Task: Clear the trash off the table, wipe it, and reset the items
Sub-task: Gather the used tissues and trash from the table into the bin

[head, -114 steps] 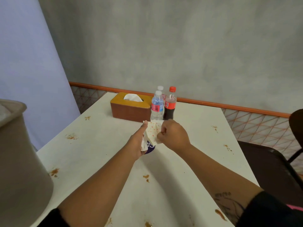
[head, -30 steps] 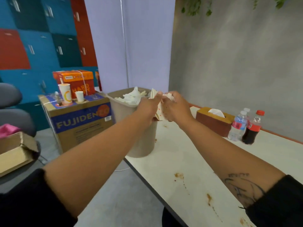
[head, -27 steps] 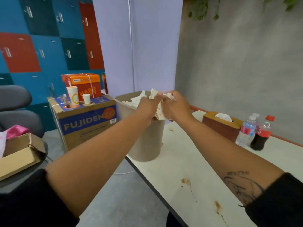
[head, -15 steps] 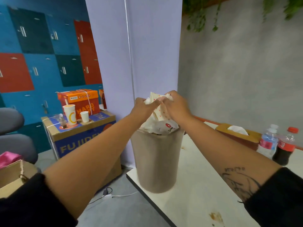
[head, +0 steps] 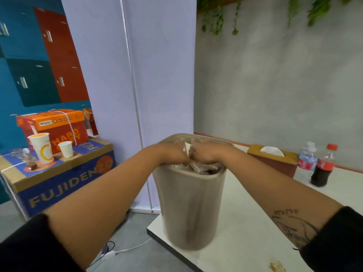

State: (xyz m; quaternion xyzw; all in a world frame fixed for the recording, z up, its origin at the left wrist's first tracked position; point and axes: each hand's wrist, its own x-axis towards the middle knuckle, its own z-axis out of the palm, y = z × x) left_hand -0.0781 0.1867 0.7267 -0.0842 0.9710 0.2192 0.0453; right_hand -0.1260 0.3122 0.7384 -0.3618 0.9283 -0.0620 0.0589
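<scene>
**Two boxes you can read**

At lower left you can read "FUJIDEN" on the blue cardboard box [head: 64,187]. The orange box [head: 57,124] on it says "HARD"; a small paper cup [head: 66,149] covers part of the word beneath. At right, the water bottle [head: 306,161] and cola bottle [head: 323,165] labels are too blurred to read.

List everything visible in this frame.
table: one, white, stained
bin: one, beige, at the table's corner
paper trash: one wad, white, in the bin's mouth
tissue box: one, brown, on the table
water bottle: one, clear, right of the tissue box
cola bottle: one, dark, beside the water bottle
large box: one, blue, left of the bin
small box: one, orange, atop the large box
paper cups: two, white, on the large box
left hand: grips paper trash
right hand: grips paper trash
</scene>
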